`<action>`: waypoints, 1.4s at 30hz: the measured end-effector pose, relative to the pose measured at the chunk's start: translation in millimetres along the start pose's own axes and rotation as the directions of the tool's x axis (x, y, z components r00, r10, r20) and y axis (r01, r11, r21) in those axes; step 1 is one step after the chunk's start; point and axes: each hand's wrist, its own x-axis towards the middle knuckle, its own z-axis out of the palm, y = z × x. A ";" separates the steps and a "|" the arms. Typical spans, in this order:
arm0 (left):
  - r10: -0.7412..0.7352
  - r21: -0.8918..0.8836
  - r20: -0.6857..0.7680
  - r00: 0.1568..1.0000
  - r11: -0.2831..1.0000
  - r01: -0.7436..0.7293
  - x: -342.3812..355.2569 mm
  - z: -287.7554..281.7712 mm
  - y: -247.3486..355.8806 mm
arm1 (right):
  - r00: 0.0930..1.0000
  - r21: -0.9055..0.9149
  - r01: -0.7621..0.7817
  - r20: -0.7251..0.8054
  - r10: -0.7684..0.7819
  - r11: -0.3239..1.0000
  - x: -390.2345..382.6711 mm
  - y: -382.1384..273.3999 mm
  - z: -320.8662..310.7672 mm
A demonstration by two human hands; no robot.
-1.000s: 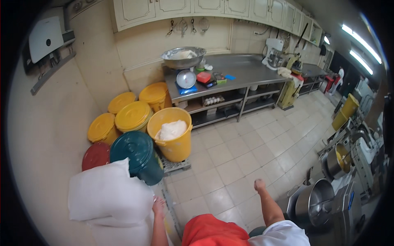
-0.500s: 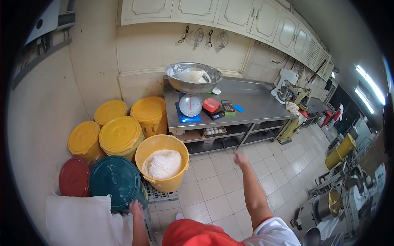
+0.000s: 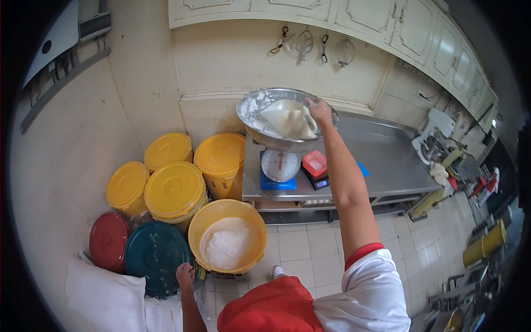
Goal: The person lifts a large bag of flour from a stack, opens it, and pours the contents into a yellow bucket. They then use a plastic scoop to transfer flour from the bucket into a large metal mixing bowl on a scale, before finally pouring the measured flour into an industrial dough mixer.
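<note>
Head view — right hand [image 3: 319, 110] (grip unclear) at smooth jug [image 3: 284, 115] in round metal bowl [image 3: 271, 140].

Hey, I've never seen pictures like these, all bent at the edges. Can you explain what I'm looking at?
There is no machine doing the work here: the hands are a person's own. The view looks down from the left of two wide fisheye cameras worn on the head, so straight edges curve.

The right hand reaches over a wide, round steel bowl, by the handle of a white jug inside; I can't tell whether its fingers grip it. The bowl sits on a white-dialled scale with a blue base. Beside that on the grey metal table is a red plastic container.

The left hand is low, near a round, dark green lid, with nothing visibly held.
</note>
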 end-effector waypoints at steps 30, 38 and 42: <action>-0.114 -0.095 0.107 0.988 0.988 0.125 -18.4 19.8 -64.1 | 0.989 0.598 -0.148 0.076 0.128 0.788 -7.4 3.9 -218.0; -0.130 0.349 0.393 0.910 0.937 -0.017 -6.2 81.3 -80.5 | 0.892 0.568 -0.337 -0.063 0.448 0.751 -178.5 232.0 -297.3; 0.044 0.388 0.466 0.884 0.888 -0.249 -15.3 191.2 -64.4 | 0.735 0.723 -0.421 -0.083 0.673 0.548 -329.9 410.8 -311.5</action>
